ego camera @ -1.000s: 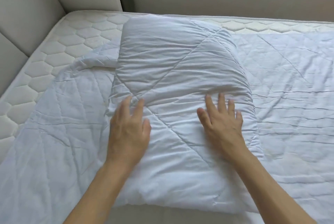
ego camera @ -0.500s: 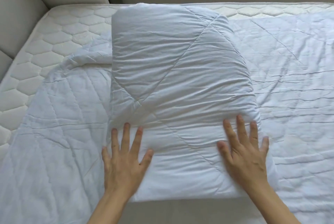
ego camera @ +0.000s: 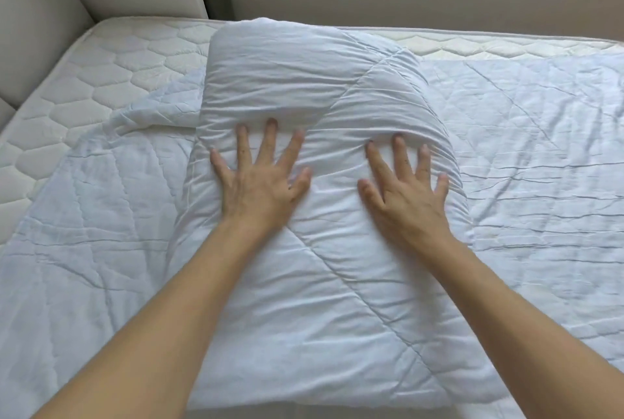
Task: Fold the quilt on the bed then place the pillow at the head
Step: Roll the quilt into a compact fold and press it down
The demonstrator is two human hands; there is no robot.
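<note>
Left hand [ego camera: 258, 187] and right hand [ego camera: 407, 197], fingers spread and gripping nothing, press flat on the folded quilt [ego camera: 304, 283], likely smoothing it.

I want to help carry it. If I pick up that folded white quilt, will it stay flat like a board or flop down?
Probably flop: the quilt is soft and wrinkled, and it dents under the left hand and right hand. It looks puffy, so likely light for its size. Its folds may slide open when lifted.

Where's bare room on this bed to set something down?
Bare mattress at left, between the padded headboard and the quilt edge, plus a thin strip along the far wall. The middle is crowded: folded quilt under left hand and right hand.
</note>
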